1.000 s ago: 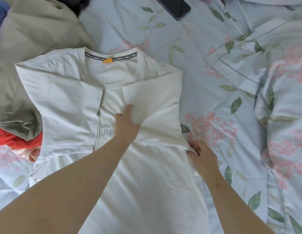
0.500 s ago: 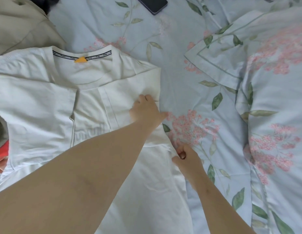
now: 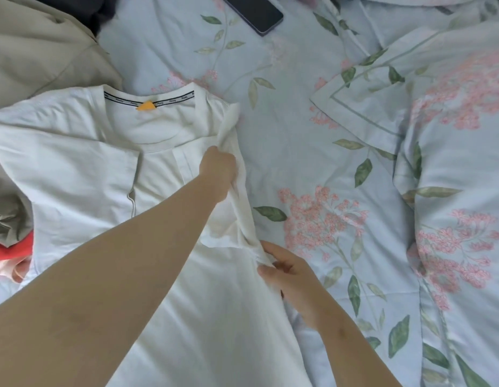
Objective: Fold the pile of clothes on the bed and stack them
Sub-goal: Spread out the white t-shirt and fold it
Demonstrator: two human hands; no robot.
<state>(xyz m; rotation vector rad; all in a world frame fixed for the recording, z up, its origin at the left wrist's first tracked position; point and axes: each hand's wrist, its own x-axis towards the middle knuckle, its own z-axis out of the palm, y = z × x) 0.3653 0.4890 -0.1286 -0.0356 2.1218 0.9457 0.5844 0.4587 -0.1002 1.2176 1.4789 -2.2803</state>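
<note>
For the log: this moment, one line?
white T-shirt: mid-fold | left hand: grips sleeve | right hand: pinches side edge

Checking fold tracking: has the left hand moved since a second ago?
Yes. The left hand shifted right and up relative to the orange triangular collar tag.

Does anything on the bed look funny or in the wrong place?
A dark phone lies on the flowered sheet beyond the white T-shirt, an odd spot while folding. One sleeve is bunched in the left hand.

A bed [image 3: 298, 129] in soft daylight.
Pale blue sheet [image 3: 321, 275], pink blossoms, green leaves; matching pillow [image 3: 455, 174] at right, dark phone [image 3: 255, 13] at top.
</note>
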